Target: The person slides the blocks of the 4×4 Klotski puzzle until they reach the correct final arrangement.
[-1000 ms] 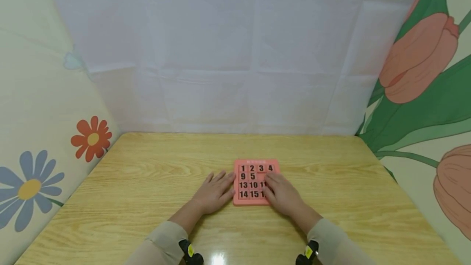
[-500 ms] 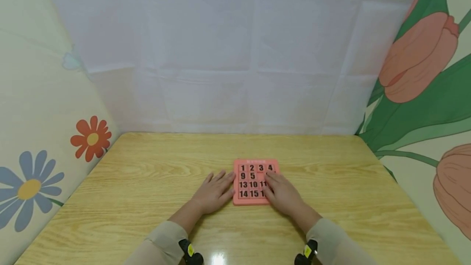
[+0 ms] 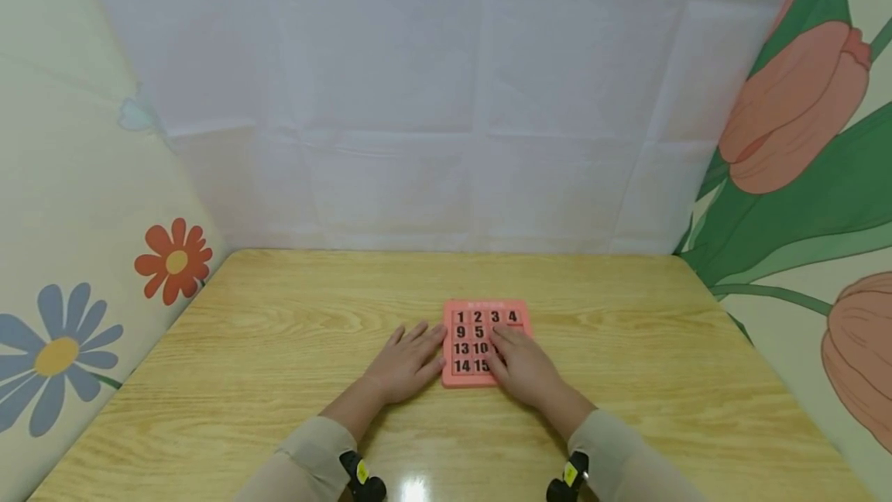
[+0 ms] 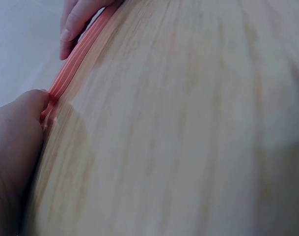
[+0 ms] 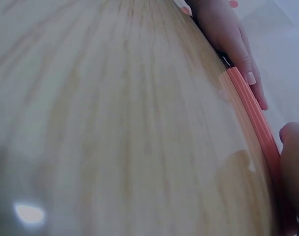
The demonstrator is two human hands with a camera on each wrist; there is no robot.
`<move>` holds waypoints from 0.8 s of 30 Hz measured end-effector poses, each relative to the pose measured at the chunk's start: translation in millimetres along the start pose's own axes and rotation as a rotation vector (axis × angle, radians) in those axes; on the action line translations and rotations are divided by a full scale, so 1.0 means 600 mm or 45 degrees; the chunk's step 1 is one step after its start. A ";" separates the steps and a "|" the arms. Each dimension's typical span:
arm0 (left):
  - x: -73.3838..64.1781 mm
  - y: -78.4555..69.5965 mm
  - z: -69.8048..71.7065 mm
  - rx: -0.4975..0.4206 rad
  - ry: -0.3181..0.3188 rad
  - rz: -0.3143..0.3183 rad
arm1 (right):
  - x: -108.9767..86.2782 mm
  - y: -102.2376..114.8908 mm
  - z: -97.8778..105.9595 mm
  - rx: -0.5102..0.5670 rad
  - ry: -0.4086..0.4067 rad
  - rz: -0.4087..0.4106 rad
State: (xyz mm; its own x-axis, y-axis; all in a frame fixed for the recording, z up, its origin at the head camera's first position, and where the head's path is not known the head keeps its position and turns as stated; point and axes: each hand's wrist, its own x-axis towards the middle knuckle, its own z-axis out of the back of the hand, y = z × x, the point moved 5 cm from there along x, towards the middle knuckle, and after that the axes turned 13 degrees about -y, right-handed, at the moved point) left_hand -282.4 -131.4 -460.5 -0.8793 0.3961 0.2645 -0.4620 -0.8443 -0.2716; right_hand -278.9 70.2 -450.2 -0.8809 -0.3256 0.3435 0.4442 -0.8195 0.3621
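A pink sliding number puzzle (image 3: pixel 447 372) lies flat on the table, its tiles marked with black numbers. 1, 2, 3 and 4 fill the top row; 9 and 5 begin the second. My left hand (image 3: pixel 406 366) rests on the wood with straight fingers, its fingertips and thumb at the puzzle's left edge. Across the right-hand tiles lies my right hand (image 3: pixel 527 369), index fingertip on a second-row tile beneath the 3, hiding several numbers. A gap shows below the 4. Both wrist views catch the puzzle's thin side, with the left thumb (image 4: pixel 34 105) against its corner.
The wood-grain table (image 3: pixel 279 316) extends to both sides and behind the puzzle. A white cloth (image 3: pixel 390 99) hangs at the back, and flower-patterned panels (image 3: pixel 787 254) flank it. A wrist camera (image 3: pixel 362 479) is strapped at each sleeve.
My right hand has moved a little left over the puzzle. The gap in the second row was under the 3 and is now under the 4. My left hand stays put.
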 end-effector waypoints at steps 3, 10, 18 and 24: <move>0.000 -0.001 0.000 0.001 -0.001 -0.002 | 0.000 -0.001 -0.001 0.002 -0.012 0.001; -0.001 -0.003 0.003 -0.017 0.001 0.000 | -0.001 -0.011 0.004 0.010 -0.054 -0.007; -0.001 -0.002 0.002 -0.012 0.002 -0.004 | -0.015 -0.026 0.020 0.033 -0.092 0.004; -0.002 -0.003 0.005 -0.007 0.002 -0.005 | -0.029 -0.037 0.027 0.048 -0.118 0.003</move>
State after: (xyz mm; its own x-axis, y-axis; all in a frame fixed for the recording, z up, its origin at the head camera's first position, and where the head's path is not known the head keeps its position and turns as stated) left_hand -280.2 -131.1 -457.6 -0.8777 0.3998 0.2642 -0.4660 -0.8407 -0.2759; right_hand -270.9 101.7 -450.0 -0.8616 -0.2812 0.4226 0.4538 -0.7997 0.3931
